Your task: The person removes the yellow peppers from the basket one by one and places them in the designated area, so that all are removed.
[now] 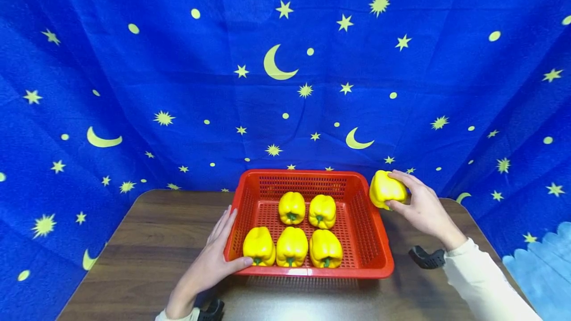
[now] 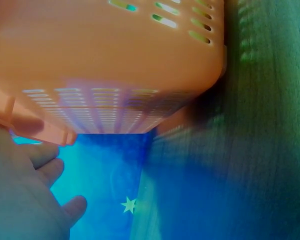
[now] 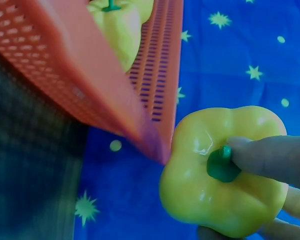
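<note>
A red plastic basket (image 1: 308,272) with slotted walls holds several yellow bell peppers, stems toward me: two behind, three along the near wall, including the front-middle bell pepper (image 1: 292,245). My left hand (image 1: 213,256) rests on its near-left corner, thumb at the near rim and fingers stretched along the left side. Beyond the basket's right rim, my right hand (image 1: 424,207) holds another yellow bell pepper (image 1: 387,189) in the air. In the right wrist view, the thumb presses beside this pepper's green stem (image 3: 224,165), and other fingers reach underneath, partly hidden.
The basket stands on a brown wooden table (image 1: 165,232). Behind it hangs a blue cloth (image 1: 214,98) with yellow moons and stars, close to the table's back edge. Dark straps (image 1: 427,257) sit near both wrists. A light-blue shape (image 1: 544,261) shows at the far right.
</note>
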Motion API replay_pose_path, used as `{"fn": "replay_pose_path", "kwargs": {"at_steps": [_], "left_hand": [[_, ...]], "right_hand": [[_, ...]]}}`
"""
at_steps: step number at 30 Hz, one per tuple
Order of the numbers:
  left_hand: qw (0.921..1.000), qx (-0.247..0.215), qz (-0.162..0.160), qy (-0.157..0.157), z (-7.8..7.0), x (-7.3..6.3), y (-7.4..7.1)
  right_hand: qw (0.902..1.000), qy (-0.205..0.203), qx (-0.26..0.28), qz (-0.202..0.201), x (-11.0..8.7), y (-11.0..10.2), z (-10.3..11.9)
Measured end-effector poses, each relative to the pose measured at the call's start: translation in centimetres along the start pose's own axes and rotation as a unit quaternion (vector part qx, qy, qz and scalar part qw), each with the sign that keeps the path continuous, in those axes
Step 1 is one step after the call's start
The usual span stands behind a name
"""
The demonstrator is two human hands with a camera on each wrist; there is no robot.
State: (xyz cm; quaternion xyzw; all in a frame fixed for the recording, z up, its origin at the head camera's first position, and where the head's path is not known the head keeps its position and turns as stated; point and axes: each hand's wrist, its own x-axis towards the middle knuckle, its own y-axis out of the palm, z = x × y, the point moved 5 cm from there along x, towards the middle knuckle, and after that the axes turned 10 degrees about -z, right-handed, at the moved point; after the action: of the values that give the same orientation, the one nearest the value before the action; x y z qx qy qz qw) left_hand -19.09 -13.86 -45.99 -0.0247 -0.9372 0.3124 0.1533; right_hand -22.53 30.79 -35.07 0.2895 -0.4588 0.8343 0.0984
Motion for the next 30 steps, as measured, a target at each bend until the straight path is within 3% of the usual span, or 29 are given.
{"fn": "replay_pose_path", "kwargs": {"at_steps": [9,22,30], "left_hand": [[1.0,-0.002,0.002,-0.003,0.0,0.0,0.2],[0.9998,0.005,-0.004,0.018,-0.1,-0.1,0.1],[1.0,0.001,-0.002,0.003,0.0,-0.1,0.0]], "right_hand": [[0.9991,0.028,-0.011,0.029,-0.4,0.4,-2.0],[0.9967,0.053,-0.02,0.058,-1.6,1.8,-4.9],[0.9944,0.067,-0.018,0.079,-2.4,2.9,-6.4]]}}
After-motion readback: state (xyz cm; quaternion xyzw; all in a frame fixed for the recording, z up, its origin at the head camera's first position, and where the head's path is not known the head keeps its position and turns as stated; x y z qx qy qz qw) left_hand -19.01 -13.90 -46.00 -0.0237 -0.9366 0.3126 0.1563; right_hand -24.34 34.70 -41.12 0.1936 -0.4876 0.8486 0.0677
